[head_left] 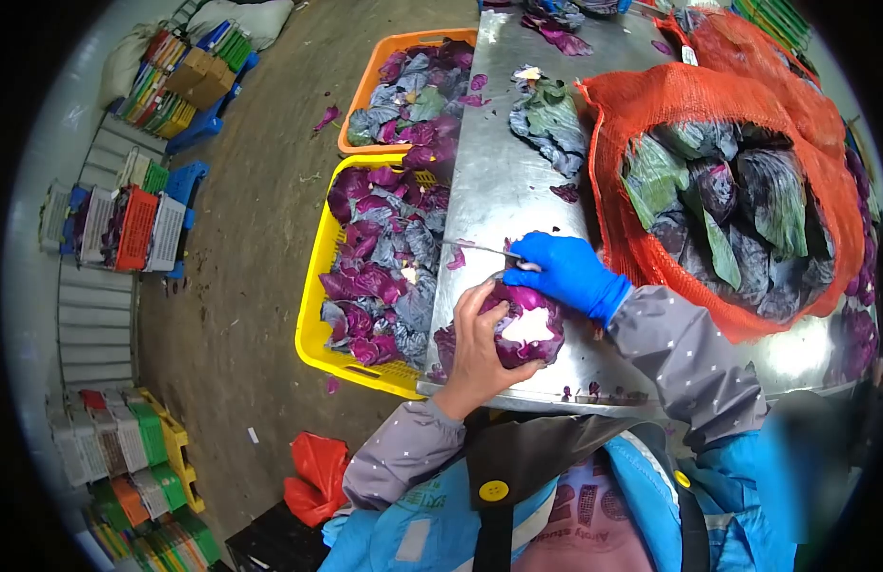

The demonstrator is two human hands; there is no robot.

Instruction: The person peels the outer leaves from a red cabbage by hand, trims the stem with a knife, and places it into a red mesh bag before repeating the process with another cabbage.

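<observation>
My bare left hand (484, 353) grips a red cabbage (529, 329) from its left side, at the near edge of the metal table (494, 191). The cabbage shows a pale cut face. Just above it, my right hand (565, 272), in a blue glove, is closed on a knife (480, 249) whose thin blade points left. Purple leaf scraps lie around the cabbage. To the right, an orange mesh sack (613, 181) stands open, full of whole cabbages (770, 200) with dark outer leaves.
Left of the table, a yellow crate (313, 334) and an orange crate (351, 105) hold loose cabbage leaves. Loose outer leaves (548, 124) lie farther up the table. Stacked crates (132, 229) line the left wall. A red bag (318, 477) is on the floor.
</observation>
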